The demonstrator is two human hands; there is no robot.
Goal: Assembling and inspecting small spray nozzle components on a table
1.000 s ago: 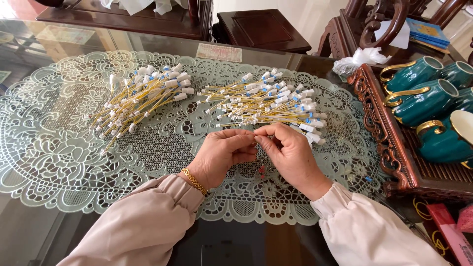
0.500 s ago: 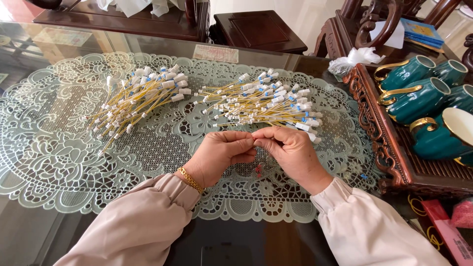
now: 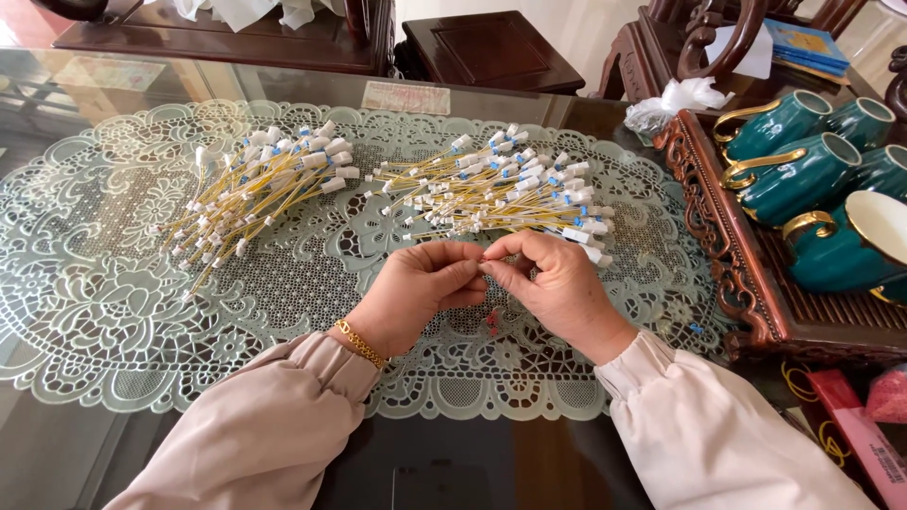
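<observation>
My left hand (image 3: 416,293) and right hand (image 3: 557,288) meet fingertip to fingertip over the lace mat (image 3: 113,312), thumbs and forefingers pinched together on something small — too small for me to tell what, perhaps the end of one cable. The nearer pile of yellow cables (image 3: 491,194) lies just beyond my fingers, a little toward the right, its white plugs almost touching my right knuckles; the cables run mostly crosswise, left to right. The second pile (image 3: 250,194) lies well off beyond my left fingers, fanned on a slant. So my right hand is the closer one to the near pile — I judge a short reach forward would meet it.
</observation>
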